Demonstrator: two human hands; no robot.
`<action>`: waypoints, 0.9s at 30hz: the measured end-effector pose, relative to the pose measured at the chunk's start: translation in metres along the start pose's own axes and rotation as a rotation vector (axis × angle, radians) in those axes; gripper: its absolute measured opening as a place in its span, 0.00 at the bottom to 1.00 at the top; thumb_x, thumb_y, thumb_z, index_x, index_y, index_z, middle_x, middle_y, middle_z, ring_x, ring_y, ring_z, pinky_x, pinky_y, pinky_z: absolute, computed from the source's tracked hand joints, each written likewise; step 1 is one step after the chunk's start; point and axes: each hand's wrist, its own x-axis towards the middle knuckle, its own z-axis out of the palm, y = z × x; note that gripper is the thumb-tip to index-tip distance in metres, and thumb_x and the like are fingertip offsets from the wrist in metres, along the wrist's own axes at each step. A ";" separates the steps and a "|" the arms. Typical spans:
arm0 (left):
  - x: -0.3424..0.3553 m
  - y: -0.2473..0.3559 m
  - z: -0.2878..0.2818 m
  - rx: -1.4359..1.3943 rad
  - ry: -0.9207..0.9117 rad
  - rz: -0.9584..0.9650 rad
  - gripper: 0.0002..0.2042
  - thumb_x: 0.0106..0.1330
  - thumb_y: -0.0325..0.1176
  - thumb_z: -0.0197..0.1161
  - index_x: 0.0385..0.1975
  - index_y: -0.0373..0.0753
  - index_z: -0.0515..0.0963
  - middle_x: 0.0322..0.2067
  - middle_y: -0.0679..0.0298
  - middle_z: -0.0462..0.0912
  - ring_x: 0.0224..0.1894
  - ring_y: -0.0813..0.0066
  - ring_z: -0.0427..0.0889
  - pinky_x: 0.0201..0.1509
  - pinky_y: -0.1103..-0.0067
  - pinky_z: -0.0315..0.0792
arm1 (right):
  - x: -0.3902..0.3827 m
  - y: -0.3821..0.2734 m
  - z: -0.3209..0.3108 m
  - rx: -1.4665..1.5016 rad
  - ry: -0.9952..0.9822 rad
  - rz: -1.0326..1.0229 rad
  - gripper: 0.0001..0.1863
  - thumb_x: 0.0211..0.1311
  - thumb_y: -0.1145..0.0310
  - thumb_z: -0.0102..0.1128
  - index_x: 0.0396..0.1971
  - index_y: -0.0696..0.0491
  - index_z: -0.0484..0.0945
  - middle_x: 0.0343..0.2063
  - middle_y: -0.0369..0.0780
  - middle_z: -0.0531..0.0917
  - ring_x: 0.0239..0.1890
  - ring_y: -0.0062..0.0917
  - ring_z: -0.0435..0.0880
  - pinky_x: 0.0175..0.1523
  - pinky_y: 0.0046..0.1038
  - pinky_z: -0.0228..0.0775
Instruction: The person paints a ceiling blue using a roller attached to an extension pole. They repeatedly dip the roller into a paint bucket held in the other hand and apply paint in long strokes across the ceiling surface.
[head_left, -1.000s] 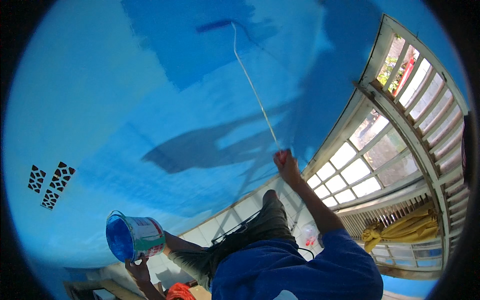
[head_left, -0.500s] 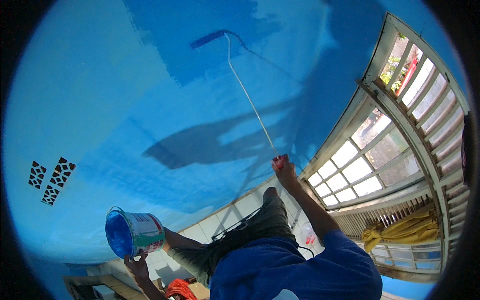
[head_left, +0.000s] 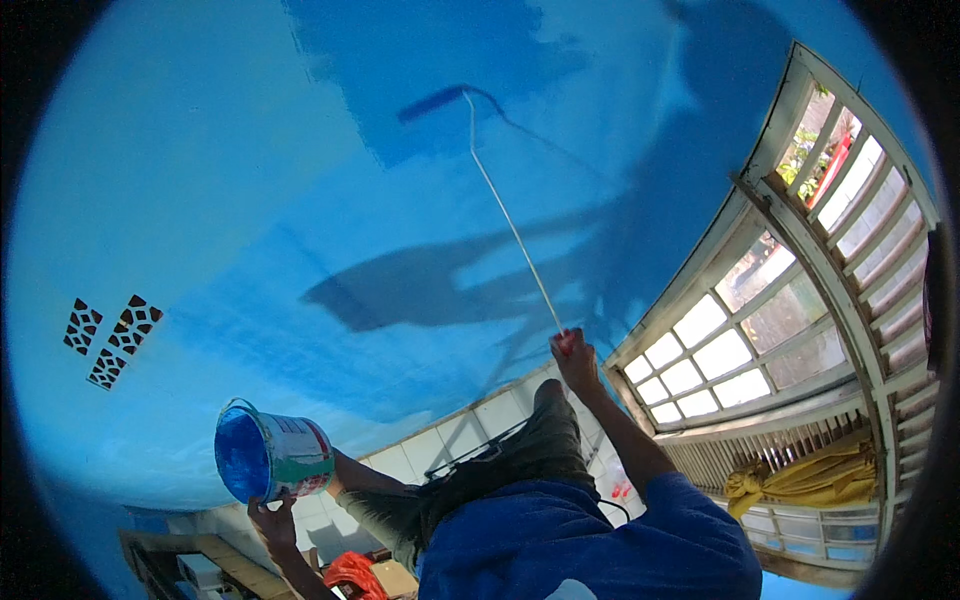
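Observation:
My right hand (head_left: 576,362) is closed around the red handle of a long-rod paint roller (head_left: 433,103). The roller's blue sleeve lies against the wall (head_left: 240,170), at the lower part of a darker, freshly painted blue patch (head_left: 420,50). At lower left, a white, green and red paint bucket (head_left: 298,455) is held tilted, with its mouth facing left and blue paint coating the inside. My left hand (head_left: 272,520) grips this bucket from below, near its rim. Its wire handle rests up over the mouth.
Barred windows (head_left: 720,330) run along the right side, with a yellow cloth (head_left: 805,475) tied to the lower bars. Patterned vent blocks (head_left: 125,335) sit in the wall at left. White tiles (head_left: 495,415) line the wall's bottom. A red plastic bag (head_left: 352,575) lies at lower left.
The roller has travelled a little down the wall, and my right hand has lowered with it. The view has shifted slightly. My left hand still holds the bucket tilted.

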 end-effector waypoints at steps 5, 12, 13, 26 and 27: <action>0.011 -0.004 -0.009 -0.374 -0.008 -0.140 0.19 0.57 0.27 0.54 0.48 0.34 0.59 0.46 0.54 0.66 0.39 0.65 0.73 0.37 0.75 0.76 | -0.004 -0.002 0.011 0.035 0.039 -0.066 0.16 0.52 0.62 0.59 0.33 0.56 0.66 0.20 0.47 0.77 0.25 0.46 0.77 0.27 0.38 0.68; 0.009 -0.026 -0.020 0.009 -0.062 0.112 0.23 0.54 0.23 0.58 0.49 0.36 0.57 0.48 0.53 0.63 0.41 0.65 0.72 0.38 0.77 0.76 | -0.028 -0.005 0.009 0.025 -0.040 0.038 0.18 0.52 0.61 0.58 0.36 0.55 0.64 0.20 0.47 0.77 0.24 0.47 0.77 0.28 0.41 0.68; 0.009 -0.022 -0.016 -0.124 -0.051 0.034 0.24 0.52 0.22 0.59 0.48 0.36 0.57 0.47 0.53 0.64 0.40 0.65 0.72 0.38 0.77 0.76 | -0.021 -0.011 0.008 0.048 -0.024 0.017 0.18 0.52 0.60 0.58 0.36 0.55 0.64 0.19 0.48 0.77 0.24 0.47 0.77 0.28 0.41 0.68; 0.025 -0.053 -0.025 0.138 0.147 0.157 0.33 0.42 0.24 0.70 0.46 0.34 0.56 0.37 0.51 0.70 0.40 0.60 0.73 0.43 0.70 0.70 | -0.058 -0.005 0.020 -0.072 -0.172 0.122 0.22 0.53 0.57 0.55 0.39 0.57 0.60 0.23 0.49 0.77 0.27 0.44 0.79 0.29 0.41 0.70; 0.024 -0.053 -0.022 0.195 0.134 0.221 0.33 0.42 0.24 0.70 0.46 0.34 0.56 0.37 0.51 0.70 0.40 0.60 0.73 0.43 0.70 0.70 | -0.051 -0.013 0.017 -0.017 -0.154 0.088 0.22 0.53 0.57 0.55 0.39 0.57 0.60 0.23 0.49 0.77 0.27 0.45 0.78 0.29 0.41 0.70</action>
